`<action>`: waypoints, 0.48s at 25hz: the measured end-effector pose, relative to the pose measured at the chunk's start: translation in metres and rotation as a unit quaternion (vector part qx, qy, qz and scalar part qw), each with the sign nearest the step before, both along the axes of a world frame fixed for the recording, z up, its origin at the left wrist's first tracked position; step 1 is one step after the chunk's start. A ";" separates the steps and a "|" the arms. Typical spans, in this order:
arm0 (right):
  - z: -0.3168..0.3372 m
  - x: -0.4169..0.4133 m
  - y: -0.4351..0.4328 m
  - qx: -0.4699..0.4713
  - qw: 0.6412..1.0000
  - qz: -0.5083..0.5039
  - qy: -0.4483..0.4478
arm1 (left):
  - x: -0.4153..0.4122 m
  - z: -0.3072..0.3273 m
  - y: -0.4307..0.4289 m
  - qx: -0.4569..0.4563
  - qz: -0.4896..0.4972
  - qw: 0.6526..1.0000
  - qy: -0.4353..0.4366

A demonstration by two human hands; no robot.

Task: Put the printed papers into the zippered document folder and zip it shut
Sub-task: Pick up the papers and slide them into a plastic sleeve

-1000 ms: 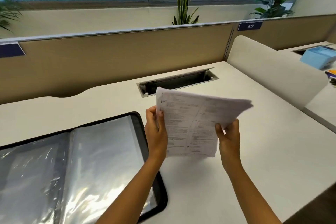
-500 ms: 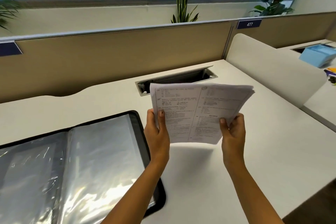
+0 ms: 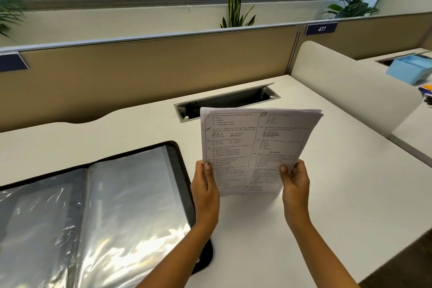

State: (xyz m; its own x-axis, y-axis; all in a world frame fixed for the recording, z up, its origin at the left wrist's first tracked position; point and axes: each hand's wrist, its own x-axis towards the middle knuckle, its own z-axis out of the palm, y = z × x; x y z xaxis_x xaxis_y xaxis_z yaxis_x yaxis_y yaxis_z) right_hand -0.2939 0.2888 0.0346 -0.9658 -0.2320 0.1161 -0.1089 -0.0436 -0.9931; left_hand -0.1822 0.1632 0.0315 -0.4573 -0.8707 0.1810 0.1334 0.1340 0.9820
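A sheaf of white printed papers (image 3: 254,147) stands upright above the white desk (image 3: 339,194), pinched at its lower corners by the left hand (image 3: 205,190) and right hand (image 3: 295,183). Left of it, the black zippered document folder (image 3: 180,166) lies open, its clear plastic sleeves (image 3: 131,194) holding no sheets.

A white desk (image 3: 339,194) carries an open cable tray (image 3: 226,100) — behind it, a tan partition (image 3: 140,72) with a "477" label (image 3: 321,29), plants (image 3: 236,0) along the window, and a blue box (image 3: 411,70) on the neighbouring desk.
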 end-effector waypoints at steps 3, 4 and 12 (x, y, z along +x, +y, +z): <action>0.004 -0.003 0.005 0.005 1.000 0.013 0.008 | 0.002 0.001 0.003 0.002 0.011 1.000 0.004; 0.004 -0.004 0.006 0.004 1.000 0.015 0.013 | 0.002 0.001 0.004 0.003 0.014 1.000 0.005; -0.005 -0.002 0.017 0.000 1.000 0.024 0.000 | 0.006 -0.004 0.013 0.005 -0.007 1.000 -0.001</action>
